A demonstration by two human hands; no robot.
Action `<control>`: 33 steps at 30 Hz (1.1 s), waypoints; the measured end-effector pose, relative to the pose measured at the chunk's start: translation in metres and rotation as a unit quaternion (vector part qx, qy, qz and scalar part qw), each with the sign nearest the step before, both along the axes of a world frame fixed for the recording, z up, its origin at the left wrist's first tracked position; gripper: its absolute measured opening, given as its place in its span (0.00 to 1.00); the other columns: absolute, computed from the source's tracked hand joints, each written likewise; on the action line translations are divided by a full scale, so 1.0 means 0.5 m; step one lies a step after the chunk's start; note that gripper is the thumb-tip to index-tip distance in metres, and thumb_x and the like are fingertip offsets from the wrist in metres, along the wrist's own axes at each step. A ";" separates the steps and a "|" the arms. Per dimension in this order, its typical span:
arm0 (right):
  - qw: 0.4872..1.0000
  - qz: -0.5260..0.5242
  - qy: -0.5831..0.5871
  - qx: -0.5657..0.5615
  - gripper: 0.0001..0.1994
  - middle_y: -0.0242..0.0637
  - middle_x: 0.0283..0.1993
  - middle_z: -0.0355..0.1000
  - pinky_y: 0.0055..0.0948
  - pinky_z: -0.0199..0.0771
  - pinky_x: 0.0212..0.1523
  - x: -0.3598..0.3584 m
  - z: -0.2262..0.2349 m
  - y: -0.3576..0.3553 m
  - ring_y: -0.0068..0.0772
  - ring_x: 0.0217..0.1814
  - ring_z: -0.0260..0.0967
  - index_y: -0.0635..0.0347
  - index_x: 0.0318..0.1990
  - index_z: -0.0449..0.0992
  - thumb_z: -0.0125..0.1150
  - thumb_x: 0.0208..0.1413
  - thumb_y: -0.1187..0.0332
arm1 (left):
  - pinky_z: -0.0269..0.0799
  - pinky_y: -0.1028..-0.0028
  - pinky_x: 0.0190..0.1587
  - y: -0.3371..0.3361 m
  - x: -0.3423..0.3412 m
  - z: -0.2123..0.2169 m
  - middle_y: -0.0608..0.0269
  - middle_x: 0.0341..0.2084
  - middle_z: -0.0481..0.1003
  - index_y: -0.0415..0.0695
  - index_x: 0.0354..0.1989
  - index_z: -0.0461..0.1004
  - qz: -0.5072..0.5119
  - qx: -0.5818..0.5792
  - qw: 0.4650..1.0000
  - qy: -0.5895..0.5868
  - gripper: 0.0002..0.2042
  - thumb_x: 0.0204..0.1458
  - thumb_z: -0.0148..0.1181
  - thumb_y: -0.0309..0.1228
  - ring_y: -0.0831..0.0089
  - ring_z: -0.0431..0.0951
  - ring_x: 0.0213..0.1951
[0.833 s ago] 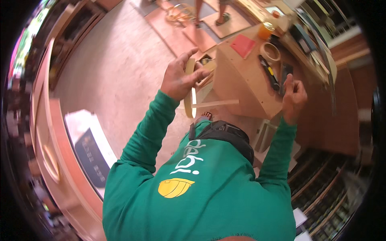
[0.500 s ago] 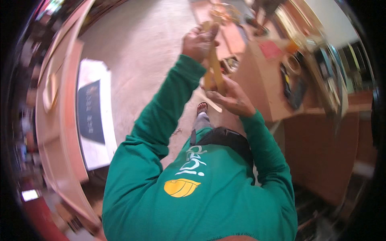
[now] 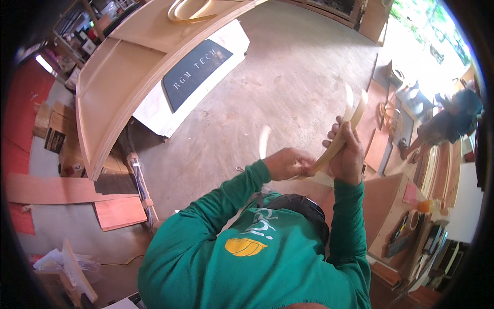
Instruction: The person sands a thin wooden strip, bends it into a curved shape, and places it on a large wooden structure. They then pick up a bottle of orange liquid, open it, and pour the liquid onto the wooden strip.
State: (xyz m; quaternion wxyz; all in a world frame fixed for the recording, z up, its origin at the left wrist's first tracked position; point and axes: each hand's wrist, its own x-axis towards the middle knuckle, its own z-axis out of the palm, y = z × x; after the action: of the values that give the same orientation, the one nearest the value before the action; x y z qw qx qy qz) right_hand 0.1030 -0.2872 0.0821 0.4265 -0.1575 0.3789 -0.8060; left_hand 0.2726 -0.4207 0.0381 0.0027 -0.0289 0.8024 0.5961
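Note:
A pale wood-coloured flexible edging strip (image 3: 337, 145) is doubled over in front of me. My right hand (image 3: 347, 157) is closed round its middle, and two loose ends rise above the fingers. My left hand (image 3: 289, 164) pinches the lower part of the strip beside the right hand, its fingers partly hidden and slightly blurred. Beyond my left wrist shows another pale strip end (image 3: 264, 142); whether it belongs to the same strip I cannot tell.
At left stands a large curved wooden panel frame (image 3: 126, 77) with a coiled strip (image 3: 189, 13) on it. A white board with a dark panel (image 3: 198, 72) leans beneath. To the right are a wooden box (image 3: 383, 211), a tape roll (image 3: 412, 220) and another person (image 3: 453, 118).
The view has swung left, so the curved frame sits higher and nearer the middle. My left hand has come down the strip, and my right hand is now the higher one.

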 end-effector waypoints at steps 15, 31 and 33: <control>0.910 0.020 0.306 0.278 0.25 0.40 0.42 0.82 0.28 0.83 0.44 -0.034 -0.141 -0.425 0.28 0.42 0.80 0.69 0.50 0.84 0.62 0.74 0.48 | 0.87 0.65 0.50 -0.439 0.088 0.004 0.52 0.43 0.88 0.32 0.56 0.82 0.244 0.198 0.949 -0.009 0.21 0.72 0.62 0.42 0.66 0.90 0.44; 0.897 0.244 0.304 0.209 0.19 0.34 0.51 0.83 0.31 0.76 0.61 -0.020 -0.160 -0.449 0.26 0.54 0.78 0.66 0.62 0.80 0.62 0.75 0.60 | 0.87 0.65 0.52 -0.604 -0.097 -0.005 0.54 0.47 0.86 0.38 0.56 0.77 0.326 0.276 0.904 -0.009 0.19 0.68 0.69 0.40 0.64 0.89 0.47; 0.917 0.249 0.253 0.184 0.19 0.38 0.54 0.84 0.33 0.79 0.62 -0.032 -0.163 -0.440 0.30 0.57 0.80 0.65 0.63 0.79 0.61 0.75 0.62 | 0.88 0.64 0.54 -0.618 -0.123 -0.005 0.52 0.49 0.86 0.37 0.58 0.76 0.304 0.282 0.910 0.002 0.17 0.70 0.65 0.37 0.62 0.89 0.49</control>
State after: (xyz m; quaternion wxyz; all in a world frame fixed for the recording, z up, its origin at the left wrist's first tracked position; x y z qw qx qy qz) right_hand 0.0872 -0.5072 0.0005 0.5248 -0.3640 0.5641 -0.5233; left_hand 0.2110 -0.7298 0.0355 -0.1720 -0.2681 0.5532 0.7697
